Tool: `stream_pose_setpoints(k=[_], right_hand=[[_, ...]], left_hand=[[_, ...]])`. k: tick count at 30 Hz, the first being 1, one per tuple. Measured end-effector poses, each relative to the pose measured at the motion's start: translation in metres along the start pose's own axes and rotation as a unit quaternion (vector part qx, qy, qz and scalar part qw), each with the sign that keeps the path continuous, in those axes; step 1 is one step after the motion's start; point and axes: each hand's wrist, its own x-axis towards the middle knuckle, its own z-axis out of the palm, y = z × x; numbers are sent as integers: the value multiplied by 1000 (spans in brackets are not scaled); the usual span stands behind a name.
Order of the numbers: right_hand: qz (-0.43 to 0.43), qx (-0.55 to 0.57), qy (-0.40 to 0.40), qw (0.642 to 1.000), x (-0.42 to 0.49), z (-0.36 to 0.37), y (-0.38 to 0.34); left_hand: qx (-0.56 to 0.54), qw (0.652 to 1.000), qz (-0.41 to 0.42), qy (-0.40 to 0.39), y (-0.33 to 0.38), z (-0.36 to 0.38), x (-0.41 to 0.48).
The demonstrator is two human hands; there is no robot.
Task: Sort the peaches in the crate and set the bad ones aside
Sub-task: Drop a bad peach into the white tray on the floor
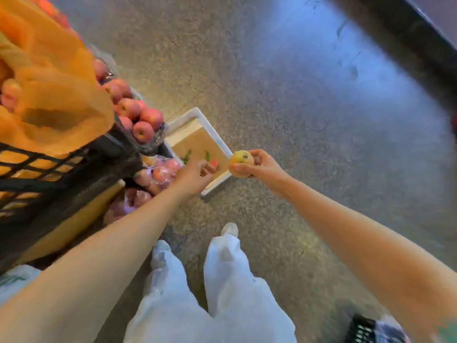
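My right hand point(262, 165) grips a yellowish peach with a dark spot point(241, 164), holding it just past the right edge of a white tray point(195, 112) on the floor. My left hand point(195, 175) reaches over the tray with curled fingers. A small pink peach point(215, 165) shows just beyond its fingertips; I cannot tell whether the hand holds it. The tray has a brown liner with green leaves on it. A black crate point(49, 169) with orange wrapping point(57, 95) stands at the left, with pink peaches point(141, 117) piled beside it.
Bagged pink fruit point(158, 173) lies under the crate's corner, next to the tray. My legs in pale trousers point(222, 280) and a white shoe point(230, 229) stand on the speckled floor. A dark basket point(363, 330) sits at the bottom right. A dark ledge point(408, 33) runs along the top right.
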Motion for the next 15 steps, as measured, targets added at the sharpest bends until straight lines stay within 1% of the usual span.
stream_pose_setpoints(k=[4,7,10,15], right_hand=[[13,-54,-18,998,63,-20,41],[13,-86,-18,996,115,-27,78],[17,-122,-14,992,177,-26,128],[7,-151,-3,988,286,-9,215]], left_hand=[[8,998,-60,0,-22,53,66],[40,995,-88,13,-51,91,114],[71,992,-101,23,-94,128,164],[95,983,-158,20,-185,186,251]])
